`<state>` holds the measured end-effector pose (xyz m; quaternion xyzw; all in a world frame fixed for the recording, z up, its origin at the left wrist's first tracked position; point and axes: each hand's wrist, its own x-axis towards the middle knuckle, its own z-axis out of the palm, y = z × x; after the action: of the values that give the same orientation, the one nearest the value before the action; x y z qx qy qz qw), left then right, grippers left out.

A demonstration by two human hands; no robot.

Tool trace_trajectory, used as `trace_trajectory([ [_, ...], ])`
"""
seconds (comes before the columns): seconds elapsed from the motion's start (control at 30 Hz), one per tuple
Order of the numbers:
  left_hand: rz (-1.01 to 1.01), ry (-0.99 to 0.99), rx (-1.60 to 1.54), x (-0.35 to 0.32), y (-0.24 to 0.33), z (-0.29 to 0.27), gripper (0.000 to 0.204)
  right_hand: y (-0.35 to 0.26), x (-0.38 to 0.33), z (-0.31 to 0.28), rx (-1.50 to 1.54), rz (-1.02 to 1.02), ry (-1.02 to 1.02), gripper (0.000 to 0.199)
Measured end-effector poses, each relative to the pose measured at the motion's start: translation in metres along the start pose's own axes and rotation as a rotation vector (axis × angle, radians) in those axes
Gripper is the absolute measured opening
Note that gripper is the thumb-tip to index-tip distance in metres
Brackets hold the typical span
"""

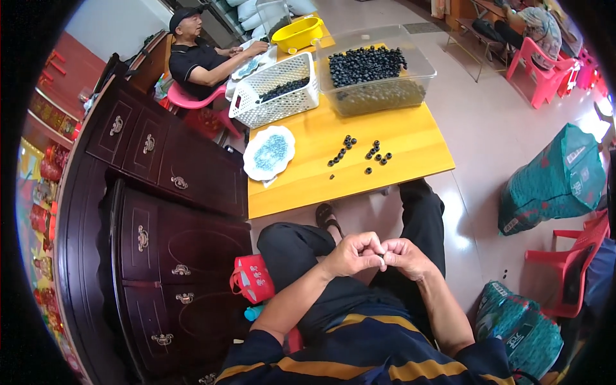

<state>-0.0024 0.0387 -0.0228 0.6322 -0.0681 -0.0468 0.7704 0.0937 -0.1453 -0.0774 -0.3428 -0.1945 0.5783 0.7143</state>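
Note:
Above my lap, my left hand point(355, 255) and my right hand point(407, 258) meet, thumbs and forefingers pinched together. Whatever sits between the fingertips is small and mostly hidden. Beyond them stands a yellow table point(308, 192). Several small black round parts with holes point(372, 153) lie loose on it in two rough groups. To their left is a white scalloped plate point(251, 168) bearing tiny blue and white pieces. Farther back are a clear plastic bin point(385, 102) and a white slatted basket point(276, 113), both with many black parts inside.
A yellow basin point(298, 33) stands at the table's far end, near a seated person point(199, 61) handling something over another plate. Dark drawers point(144, 237) line the left. A red bag point(253, 279) is beside my left leg. Green bags point(552, 179) and a red chair point(577, 263) are right.

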Motion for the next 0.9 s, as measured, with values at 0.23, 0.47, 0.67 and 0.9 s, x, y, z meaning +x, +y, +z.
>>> trace_trajectory([
  [0.23,-0.076,0.133,0.317,0.001,0.013,-0.004,0.016,0.004,0.012,0.015,0.148,-0.01,0.231,0.022],
  [0.47,-0.154,0.239,0.753,0.0,0.027,-0.039,0.021,0.007,0.013,0.017,0.003,0.046,0.294,0.016],
  [0.67,-0.103,0.585,1.088,0.027,0.072,-0.203,0.016,0.002,0.014,0.016,-0.034,0.041,0.35,0.012],
  [0.9,0.099,0.909,0.957,0.081,0.162,-0.291,0.053,-0.006,0.014,0.013,-0.067,0.038,0.39,0.012],
])
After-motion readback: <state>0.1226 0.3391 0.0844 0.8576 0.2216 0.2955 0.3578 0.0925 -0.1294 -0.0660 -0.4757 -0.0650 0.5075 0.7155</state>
